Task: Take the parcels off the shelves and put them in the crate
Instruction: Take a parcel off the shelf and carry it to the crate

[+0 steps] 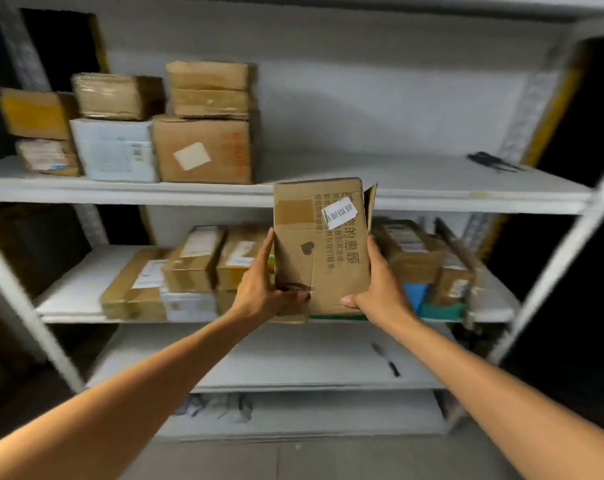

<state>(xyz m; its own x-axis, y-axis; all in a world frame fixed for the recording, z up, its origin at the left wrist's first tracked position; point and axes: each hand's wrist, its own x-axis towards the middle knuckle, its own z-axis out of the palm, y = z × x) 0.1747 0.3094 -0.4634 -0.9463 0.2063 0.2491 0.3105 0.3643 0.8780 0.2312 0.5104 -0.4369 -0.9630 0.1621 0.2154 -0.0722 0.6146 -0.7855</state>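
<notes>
Room: A white metal shelving rack [570, 258] is standing against a pale wall [362, 98]. Dark gaps are showing at both sides, and a grey floor [293, 459] is lying below.
Upper shelf [120, 194]: Brown cardboard parcels [203, 150] are sitting stacked at the left, with a white parcel [115, 150] just beside them. A dark tool [494, 161], too blurred to identify, is lying well apart at the right end.
Middle shelf [79, 289]: More taped brown parcels are crowding together here, one group [196, 261] at the left of the hands and another [414, 258] at the right.
Lower shelf [259, 362]: A slim dark pen-like object [387, 362] is lying near the right side.
Held parcel [323, 251]: A worn brown box with printed Chinese characters and a white sticker is being held upright in the air in front of the middle shelf. One flap at its top right is hanging loose.
Left grip [259, 285]: It is grasping the box's left edge, with the thumb pressing on the front face near the bottom.
Right grip [380, 285]: It is grasping the box's right edge, with the thumb lying across the bottom corner and the fingers wrapping behind.
</notes>
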